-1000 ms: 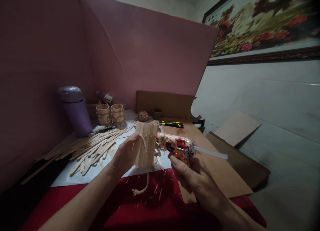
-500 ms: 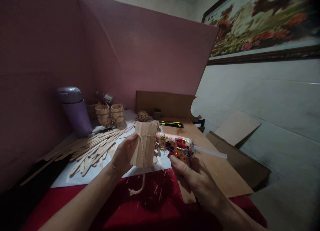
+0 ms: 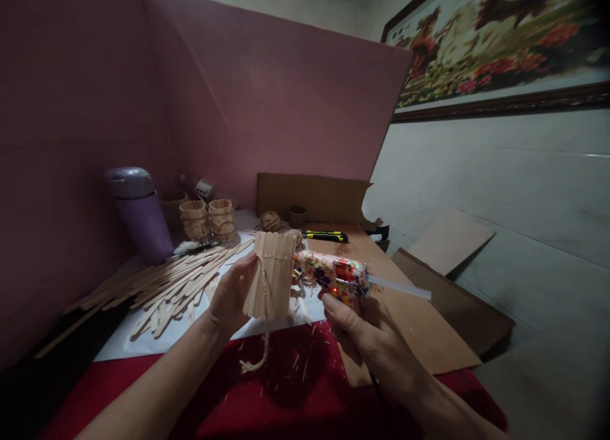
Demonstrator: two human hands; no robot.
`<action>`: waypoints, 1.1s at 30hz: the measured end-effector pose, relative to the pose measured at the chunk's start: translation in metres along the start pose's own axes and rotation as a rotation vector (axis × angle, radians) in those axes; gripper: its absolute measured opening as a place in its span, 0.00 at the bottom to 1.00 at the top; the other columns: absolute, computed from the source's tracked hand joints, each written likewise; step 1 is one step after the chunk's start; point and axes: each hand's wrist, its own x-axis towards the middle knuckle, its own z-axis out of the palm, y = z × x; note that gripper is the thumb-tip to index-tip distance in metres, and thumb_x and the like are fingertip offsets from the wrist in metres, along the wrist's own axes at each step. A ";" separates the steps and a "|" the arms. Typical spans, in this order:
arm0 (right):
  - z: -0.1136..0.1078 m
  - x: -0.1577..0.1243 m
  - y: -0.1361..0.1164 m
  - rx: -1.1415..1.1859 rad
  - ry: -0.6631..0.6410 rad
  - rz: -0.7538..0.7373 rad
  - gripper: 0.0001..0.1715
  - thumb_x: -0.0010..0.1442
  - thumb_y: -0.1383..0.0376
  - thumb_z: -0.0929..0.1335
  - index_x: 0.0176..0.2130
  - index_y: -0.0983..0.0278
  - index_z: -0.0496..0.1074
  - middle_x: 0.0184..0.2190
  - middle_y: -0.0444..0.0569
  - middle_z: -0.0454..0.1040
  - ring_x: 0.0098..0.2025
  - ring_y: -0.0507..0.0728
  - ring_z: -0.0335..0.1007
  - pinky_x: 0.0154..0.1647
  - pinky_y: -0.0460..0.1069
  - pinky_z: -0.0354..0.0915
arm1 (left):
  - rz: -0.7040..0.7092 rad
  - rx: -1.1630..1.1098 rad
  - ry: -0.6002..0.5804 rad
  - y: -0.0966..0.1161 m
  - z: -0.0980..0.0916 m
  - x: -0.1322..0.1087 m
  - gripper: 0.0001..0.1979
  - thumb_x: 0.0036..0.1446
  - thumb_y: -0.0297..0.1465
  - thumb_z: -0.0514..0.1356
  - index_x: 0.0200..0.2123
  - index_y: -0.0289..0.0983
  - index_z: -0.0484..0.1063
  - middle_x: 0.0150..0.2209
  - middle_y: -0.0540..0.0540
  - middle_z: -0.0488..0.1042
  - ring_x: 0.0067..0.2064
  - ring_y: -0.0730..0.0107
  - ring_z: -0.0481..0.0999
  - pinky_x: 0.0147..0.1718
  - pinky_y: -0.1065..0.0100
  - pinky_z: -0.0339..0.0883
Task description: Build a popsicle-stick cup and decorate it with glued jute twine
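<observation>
My left hand [image 3: 233, 291] is closed around the left side of a popsicle-stick cup [image 3: 274, 278], its upright wooden sticks facing me. A twine cord [image 3: 265, 329] runs across the cup's upper part and hangs down its front, its frayed end below the rim. In my right hand [image 3: 357, 326] is a flower-patterned hot glue gun [image 3: 331, 275] with a small red light lit. Its nozzle points left, at the cup's right edge near the twine; whether it touches cannot be seen. A clear glue stick [image 3: 400, 286] sticks out of the gun's back.
Loose popsicle sticks [image 3: 190, 281] lie in a heap on white paper at left. Behind them stand a purple bottle [image 3: 143, 221] and two small stick cups [image 3: 222, 219]. A twine ball [image 3: 271, 221] and a yellow-black utility knife [image 3: 326, 236] lie farther back, near cardboard [image 3: 410, 319].
The cup has turned and shifted slightly left in my left hand, and the hanging twine end has swung left. My right hand keeps the glue gun at the cup's right edge.
</observation>
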 end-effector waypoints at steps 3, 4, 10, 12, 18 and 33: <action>0.000 0.000 -0.002 0.028 -0.009 -0.013 0.21 0.62 0.52 0.66 0.26 0.64 0.72 0.15 0.40 0.59 0.21 0.49 0.56 0.22 0.44 0.56 | -0.028 -0.011 -0.007 0.000 -0.002 0.001 0.22 0.51 0.42 0.63 0.44 0.33 0.75 0.35 0.39 0.81 0.39 0.50 0.81 0.42 0.54 0.73; 0.000 0.001 -0.002 0.036 -0.012 -0.016 0.21 0.62 0.52 0.66 0.25 0.63 0.71 0.15 0.40 0.59 0.21 0.50 0.57 0.23 0.45 0.57 | -0.035 -0.015 -0.010 0.000 -0.003 0.001 0.23 0.51 0.42 0.62 0.45 0.33 0.74 0.35 0.39 0.81 0.39 0.50 0.81 0.42 0.53 0.73; 0.001 0.001 -0.002 0.056 -0.033 -0.015 0.23 0.62 0.53 0.66 0.23 0.63 0.69 0.15 0.40 0.57 0.22 0.49 0.56 0.22 0.44 0.56 | -0.027 -0.024 0.023 0.000 -0.002 0.001 0.26 0.51 0.42 0.62 0.51 0.33 0.72 0.37 0.38 0.81 0.41 0.49 0.80 0.44 0.53 0.72; 0.001 0.001 -0.004 0.055 -0.042 -0.009 0.23 0.63 0.53 0.66 0.22 0.63 0.69 0.15 0.40 0.57 0.21 0.49 0.56 0.22 0.44 0.56 | -0.027 -0.024 0.015 0.000 -0.001 0.001 0.27 0.50 0.42 0.63 0.51 0.34 0.71 0.38 0.39 0.81 0.41 0.49 0.80 0.44 0.53 0.72; 0.003 0.001 -0.007 0.044 -0.037 0.003 0.22 0.64 0.54 0.66 0.23 0.64 0.68 0.16 0.39 0.56 0.20 0.47 0.50 0.20 0.43 0.53 | -0.034 -0.032 0.018 0.001 -0.001 0.000 0.27 0.52 0.41 0.62 0.53 0.34 0.69 0.39 0.39 0.81 0.42 0.50 0.80 0.44 0.53 0.72; 0.002 0.000 -0.005 0.020 -0.054 0.000 0.18 0.65 0.54 0.64 0.34 0.64 0.73 0.17 0.38 0.57 0.19 0.47 0.49 0.19 0.43 0.52 | -0.038 -0.051 -0.019 -0.002 -0.009 0.001 0.28 0.53 0.43 0.61 0.53 0.33 0.69 0.36 0.39 0.81 0.38 0.51 0.81 0.44 0.54 0.73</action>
